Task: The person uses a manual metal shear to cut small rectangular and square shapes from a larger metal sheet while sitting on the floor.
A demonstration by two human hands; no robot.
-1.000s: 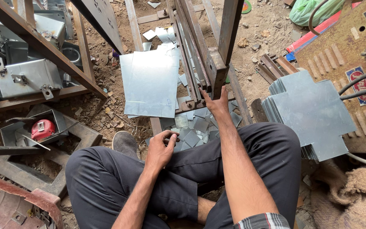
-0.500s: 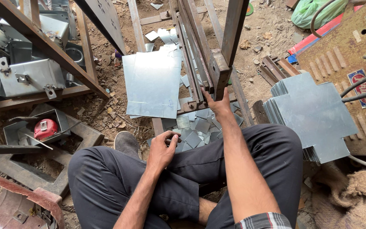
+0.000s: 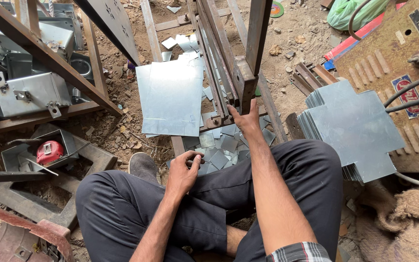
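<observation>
Little has shifted since the earlier frame: both hands keep their places and only the view has crept slightly. My right hand (image 3: 246,120), at centre frame, rests with fingers spread against the base of the rusty metal frame (image 3: 242,73), gripping nothing. My left hand (image 3: 184,171) lies loosely curled on my knee, apparently empty. Up and left of the right hand, just beside it, lies the flat metal sheet (image 3: 170,99), its long axis running up the frame; the right hand is nearer.
</observation>
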